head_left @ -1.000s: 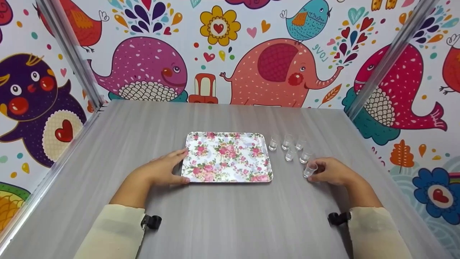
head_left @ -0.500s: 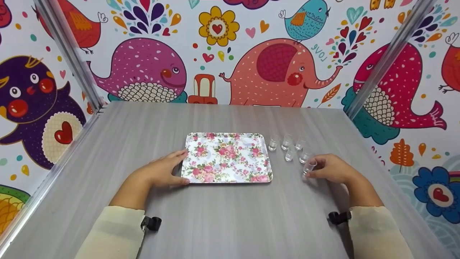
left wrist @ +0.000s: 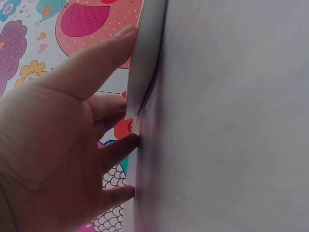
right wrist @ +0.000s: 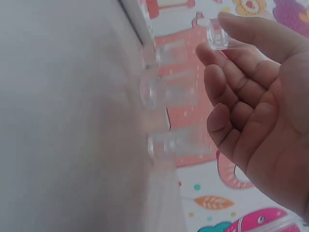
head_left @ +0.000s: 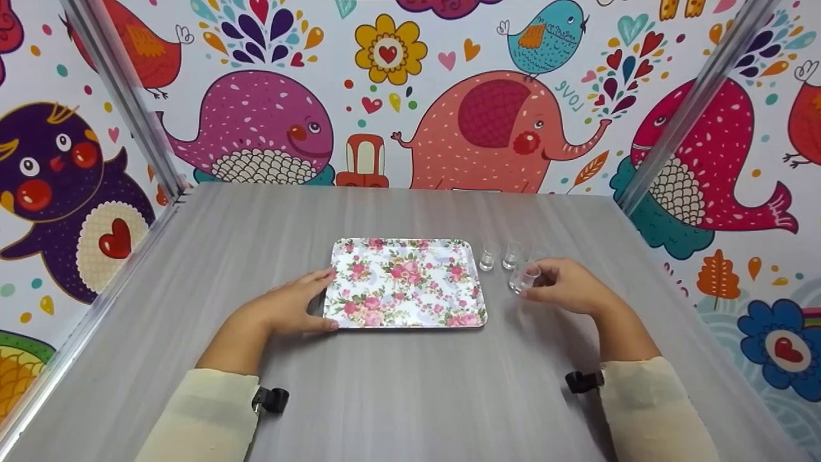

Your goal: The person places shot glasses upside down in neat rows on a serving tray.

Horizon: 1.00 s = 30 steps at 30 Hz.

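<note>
In the head view my left hand (head_left: 288, 304) lies at the left edge of a white tray (head_left: 405, 282) with a pink rose print. Its thumb touches the near left corner and a fingertip touches the left rim higher up. My right hand (head_left: 569, 285) pinches a small clear shot glass (head_left: 524, 278) between thumb and fingers, to the right of the tray. The right wrist view shows this glass raised off the tabletop, its thick base pointing away from the palm. More clear shot glasses (head_left: 487, 258) stand upright beyond it; the right hand hides some of them.
A grey wood-grain tabletop (head_left: 410, 391) carries everything. Cartoon-printed walls (head_left: 256, 128) close off the back and sides, with metal posts (head_left: 131, 102) at the corners. The standing glasses are close to the tray's right edge.
My right hand has lifted the shot glass off the table and carried it left and slightly away from me, over the other glasses. My left hand has stayed at the tray.
</note>
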Available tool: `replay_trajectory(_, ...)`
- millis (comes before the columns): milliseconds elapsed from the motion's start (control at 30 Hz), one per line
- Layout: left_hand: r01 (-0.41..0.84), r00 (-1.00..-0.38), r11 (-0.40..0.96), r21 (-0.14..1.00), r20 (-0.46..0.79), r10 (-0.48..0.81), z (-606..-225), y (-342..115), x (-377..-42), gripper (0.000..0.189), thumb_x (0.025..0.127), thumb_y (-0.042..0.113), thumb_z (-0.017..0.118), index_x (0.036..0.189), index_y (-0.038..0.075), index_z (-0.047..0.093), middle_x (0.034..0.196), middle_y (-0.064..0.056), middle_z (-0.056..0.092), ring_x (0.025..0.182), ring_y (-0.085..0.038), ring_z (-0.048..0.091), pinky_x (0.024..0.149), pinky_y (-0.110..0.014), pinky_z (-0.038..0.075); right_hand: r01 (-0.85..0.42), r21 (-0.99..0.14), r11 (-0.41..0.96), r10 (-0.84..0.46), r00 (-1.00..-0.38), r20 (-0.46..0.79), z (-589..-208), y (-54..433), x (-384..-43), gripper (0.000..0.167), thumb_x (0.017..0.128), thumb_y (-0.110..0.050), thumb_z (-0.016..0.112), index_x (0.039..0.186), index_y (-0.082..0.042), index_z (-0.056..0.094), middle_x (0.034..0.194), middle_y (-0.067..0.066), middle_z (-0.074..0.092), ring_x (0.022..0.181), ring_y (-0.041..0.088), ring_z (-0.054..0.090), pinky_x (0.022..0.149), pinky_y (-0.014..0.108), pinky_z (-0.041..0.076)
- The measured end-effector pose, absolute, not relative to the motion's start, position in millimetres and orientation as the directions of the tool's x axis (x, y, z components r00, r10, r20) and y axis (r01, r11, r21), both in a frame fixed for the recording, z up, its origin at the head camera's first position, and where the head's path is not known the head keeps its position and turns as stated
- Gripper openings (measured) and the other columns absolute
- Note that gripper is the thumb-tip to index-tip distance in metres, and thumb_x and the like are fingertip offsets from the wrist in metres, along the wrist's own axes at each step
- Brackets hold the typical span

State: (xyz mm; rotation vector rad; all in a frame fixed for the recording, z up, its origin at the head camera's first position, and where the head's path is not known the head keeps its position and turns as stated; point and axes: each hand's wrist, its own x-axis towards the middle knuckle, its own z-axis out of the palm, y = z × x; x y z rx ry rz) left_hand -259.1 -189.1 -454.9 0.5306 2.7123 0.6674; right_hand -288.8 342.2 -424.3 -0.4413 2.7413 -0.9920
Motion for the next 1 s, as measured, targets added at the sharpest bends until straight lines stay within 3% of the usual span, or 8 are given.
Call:
replay_trajectory(233,0.271,-0.888,0.826,0.494,-0.203,0.413,-455,-190,-258,0.108,0.090,0.057,0.081,0.171,0.013,0.027,0.181,-0.006,0.019,0.165,-0.045,0.022,0.129,-0.073,0.020,-0.232,-0.685,0.690,-0.346,-0.938,-0.030,-416,306,-296,0.025,0.090,-0.040,0.087,0.110,-0.027,0.079,0.097,0.005,0.072,0.091,0.026,0.063,0.074,0.030,0.058)
replay_trajectory(400,0.268,-0.888,0.829,0.491,-0.208,0.411,-455,-190,-259,0.108,0.090,0.058,0.081,0.172,0.013,0.026,0.182,-0.004,0.019,0.165,-0.044,0.022,0.129,-0.074,0.020,-0.256,-0.695,0.672,-0.362,-0.932,-0.006,-415,281,-302,0.033,0.090,-0.037,0.086,0.116,-0.019,0.079,0.095,0.006,0.070,0.086,0.025,0.062,0.068,0.030,0.056)
replay_trajectory(733,0.279,-0.883,0.821,0.498,-0.202,0.423,-455,-191,-258,0.108,0.091,0.057,0.081,0.171,0.011,0.026,0.181,-0.006,0.019,0.166,-0.043,0.021,0.131,-0.069,0.022,-0.319,-0.736,0.597,-0.404,-0.912,0.068,-417,225,-312,0.025,0.091,-0.033,0.086,0.111,-0.021,0.078,0.085,0.003,0.068,0.078,0.020,0.059,0.066,0.028,0.052)
replay_trajectory(867,0.282,-0.883,0.817,0.503,-0.196,0.425,-455,-190,-258,0.108,0.090,0.056,0.081,0.171,0.010,0.026,0.181,-0.007,0.020,0.165,-0.045,0.022,0.131,-0.070,0.022,-0.342,-0.758,0.556,-0.412,-0.905,0.106,-419,200,-316,0.029,0.092,-0.029,0.085,0.117,-0.016,0.079,0.083,0.003,0.068,0.074,0.017,0.059,0.064,0.027,0.052)
replay_trajectory(1000,0.280,-0.883,0.814,0.510,-0.195,0.426,-454,-189,-259,0.108,0.090,0.056,0.082,0.171,0.009,0.026,0.181,-0.008,0.020,0.165,-0.046,0.022,0.130,-0.070,0.022,-0.342,-0.779,0.525,-0.402,-0.907,0.127,-419,179,-319,0.034,0.093,-0.026,0.084,0.125,-0.018,0.079,0.085,0.004,0.069,0.076,0.017,0.060,0.064,0.027,0.052)
